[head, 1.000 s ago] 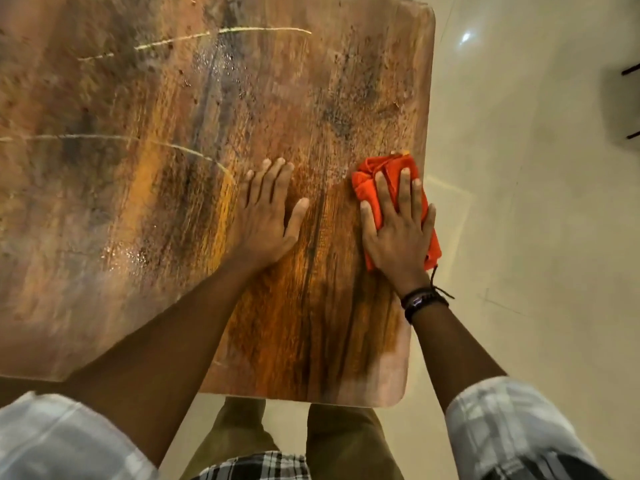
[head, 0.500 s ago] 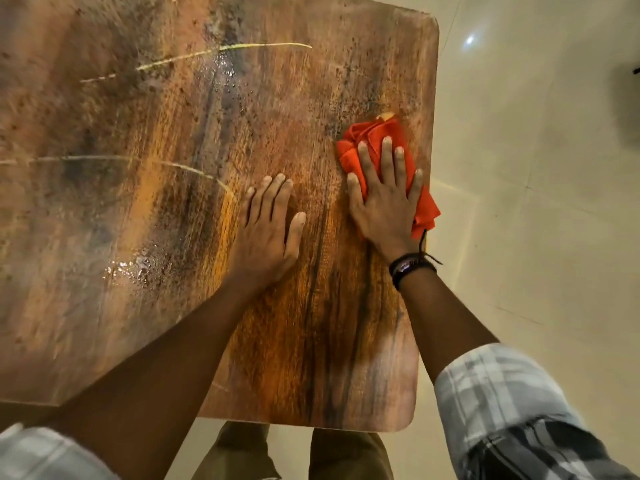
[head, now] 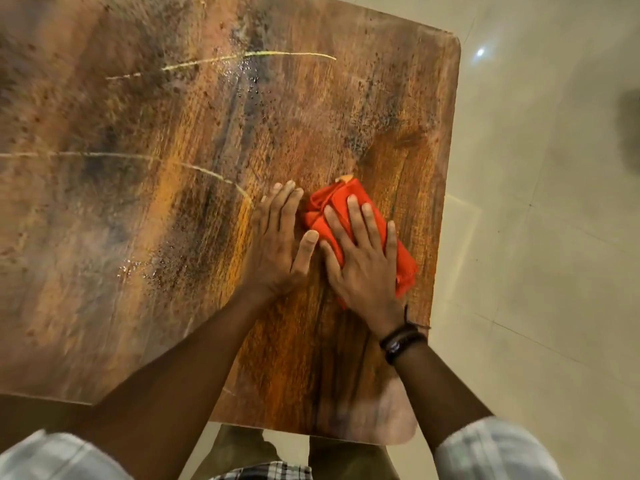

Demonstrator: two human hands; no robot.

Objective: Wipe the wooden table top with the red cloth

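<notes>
Left hand [head: 277, 247] flat beside it, right hand [head: 363, 271] flat on the red cloth [head: 348, 199], we should sweep toward droplets [head: 244, 71] beyond our fingertips.

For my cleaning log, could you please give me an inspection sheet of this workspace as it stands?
Surface: wooden table top, stained, with pale streaks and wet specks.
Job's things: red cloth, bunched, lying near the table's right edge under the right hand.
Clutter: nothing seen.
Hands: left hand flat on bare wood beside the cloth; right hand pressing flat on the cloth, fingers straight.
Cables: nothing seen; only a dark wristband on the right wrist.
Surroundings: pale tiled floor.
</notes>
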